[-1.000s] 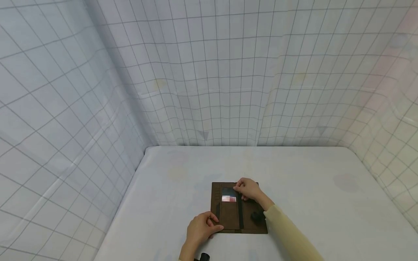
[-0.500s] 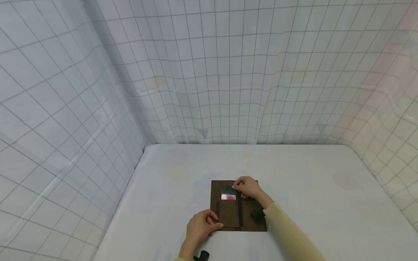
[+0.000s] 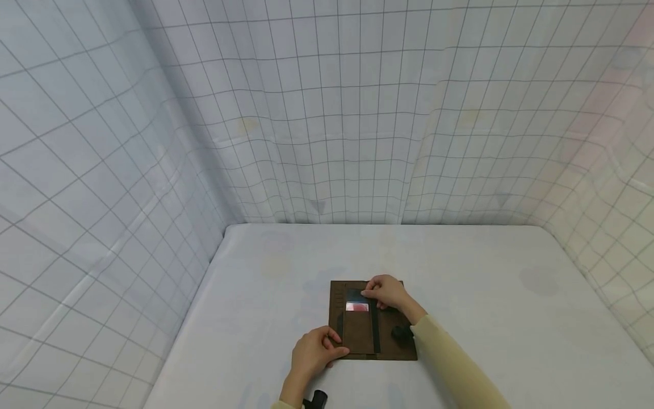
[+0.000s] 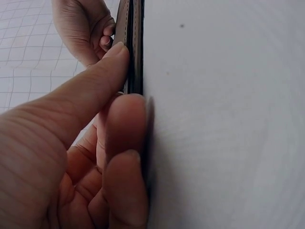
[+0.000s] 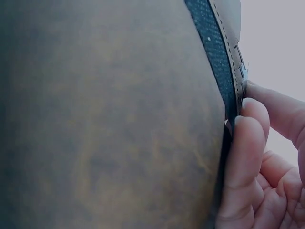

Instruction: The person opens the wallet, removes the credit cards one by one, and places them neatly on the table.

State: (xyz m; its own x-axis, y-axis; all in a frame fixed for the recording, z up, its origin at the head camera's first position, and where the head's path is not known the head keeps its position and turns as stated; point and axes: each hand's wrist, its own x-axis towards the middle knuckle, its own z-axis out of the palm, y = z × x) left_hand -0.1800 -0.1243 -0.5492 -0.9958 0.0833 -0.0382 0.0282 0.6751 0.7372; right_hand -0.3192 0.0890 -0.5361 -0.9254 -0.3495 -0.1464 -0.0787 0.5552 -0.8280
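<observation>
A brown leather wallet lies spread flat, with a dark strap running down its inner side. A card with a dark upper part and a pinkish-white lower band shows above a pocket in the left half. My left hand grips the lower left corner; the left wrist view has the thumb pressed on the stitched edge, other fingers curled beside it. My right hand is over the wallet's upper part, thumb tip by the card's upper right. In the right wrist view, its thumb and fingers pinch the stitched inner edge.
A white-covered table surrounds the wallet. White grid-patterned curtains hang behind it and at both sides. Black wrist devices are partly visible near both hands.
The right thumb has shifted slightly left and down over the wallet. The left hand keeps its place on the corner. The whole head view has drifted a little.
</observation>
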